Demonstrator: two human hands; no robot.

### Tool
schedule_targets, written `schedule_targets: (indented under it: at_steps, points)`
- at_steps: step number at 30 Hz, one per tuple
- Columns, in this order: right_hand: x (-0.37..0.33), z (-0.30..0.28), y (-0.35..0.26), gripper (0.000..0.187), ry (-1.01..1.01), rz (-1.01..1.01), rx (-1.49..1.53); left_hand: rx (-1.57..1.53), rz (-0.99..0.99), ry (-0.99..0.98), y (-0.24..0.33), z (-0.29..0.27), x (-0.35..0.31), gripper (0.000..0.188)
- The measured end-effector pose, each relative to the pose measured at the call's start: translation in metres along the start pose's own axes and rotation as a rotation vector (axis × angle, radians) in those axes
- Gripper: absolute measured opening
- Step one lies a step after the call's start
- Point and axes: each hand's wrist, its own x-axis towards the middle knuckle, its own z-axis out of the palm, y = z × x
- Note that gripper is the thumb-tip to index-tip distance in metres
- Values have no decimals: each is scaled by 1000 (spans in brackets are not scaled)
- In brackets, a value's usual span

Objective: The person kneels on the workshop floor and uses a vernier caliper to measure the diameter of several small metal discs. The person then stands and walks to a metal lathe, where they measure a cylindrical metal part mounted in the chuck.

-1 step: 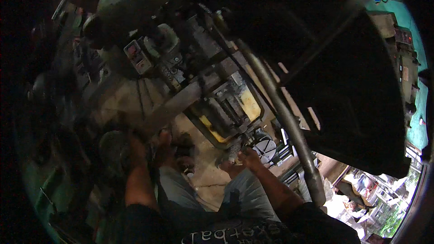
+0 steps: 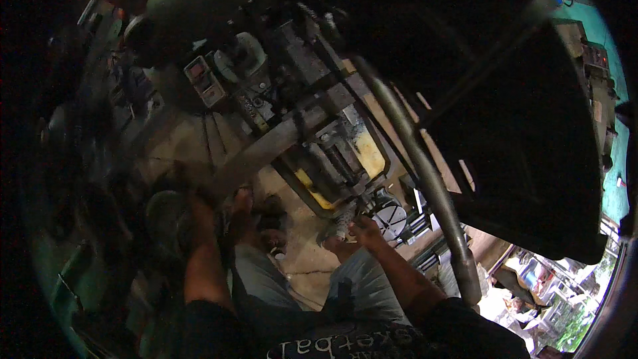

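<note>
The right hand (image 2: 359, 231) reaches up with its fingers pinched on a small metal part (image 2: 343, 216) just under the machine (image 2: 319, 139) — beside its yellow plate (image 2: 369, 149). The left hand (image 2: 197, 205) is blurred in the dark; I cannot tell its grip.

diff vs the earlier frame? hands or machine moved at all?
No visible change. The right hand is at the small part under the machine's yellow-backed work area, and the left hand is down at the dark, blurred left side, same as before. The curved grey pipe and the control box sit in the same places.
</note>
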Motion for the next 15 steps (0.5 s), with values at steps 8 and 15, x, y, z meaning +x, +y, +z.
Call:
schedule_targets:
  at_steps: [8,15]
  points:
    - [32,38,-14,34,-91,-83,-10,-129,15,91,-19,44,29,44]
    - [1,4,-35,35,-3,-60,-172,110,178,59,16,78,-30,61]
